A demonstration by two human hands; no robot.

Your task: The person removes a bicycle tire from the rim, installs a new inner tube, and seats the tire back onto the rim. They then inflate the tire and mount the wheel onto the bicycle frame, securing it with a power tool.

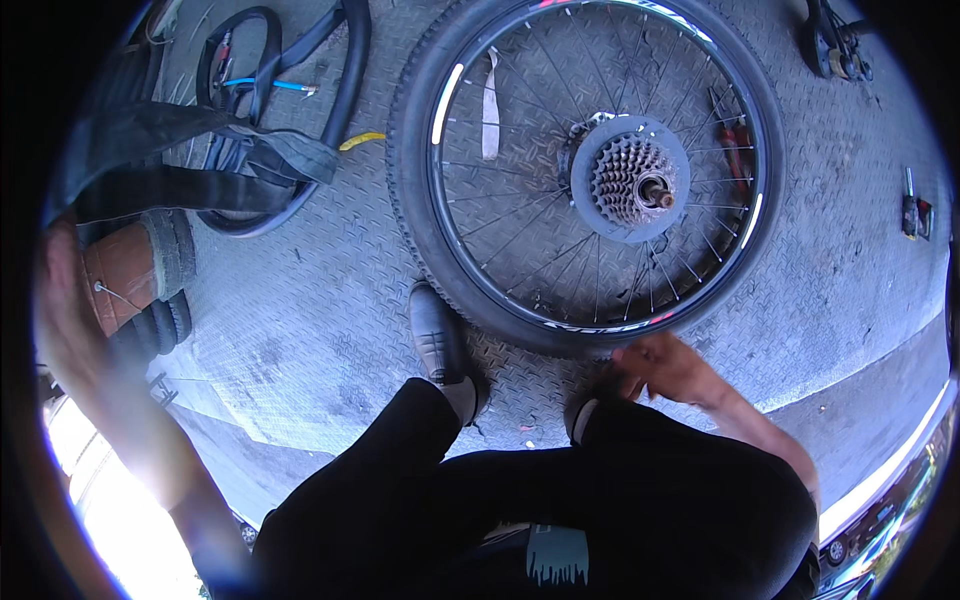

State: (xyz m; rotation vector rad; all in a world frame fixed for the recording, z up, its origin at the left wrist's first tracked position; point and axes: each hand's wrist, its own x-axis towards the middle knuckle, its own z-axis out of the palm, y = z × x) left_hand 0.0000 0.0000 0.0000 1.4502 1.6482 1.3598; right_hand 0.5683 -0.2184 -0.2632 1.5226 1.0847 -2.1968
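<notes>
A bicycle wheel [590,340] with a black knobbly tyre lies before me, its rear sprocket cassette [625,185] facing up. My right hand [665,368] is at the tyre's near edge, over my right shoe, with its fingers curled. Whatever it may hold does not show. At the far left, my blurred left hand [62,265] is raised and closed on a flat black inner tube [140,195]. Its strands run from the hand toward a coil of black tubing [275,215] on the floor. The left fingers are partly hidden at the dark picture rim.
Beneath the wheel are a pale strip [490,110] and a red-handled tool [735,155]. A yellow strip [362,141] lies beside the tyre. Small tools [915,215] rest at the right, a black bicycle part [835,45] at the far right. A brown cylinder [120,275] stands at the left.
</notes>
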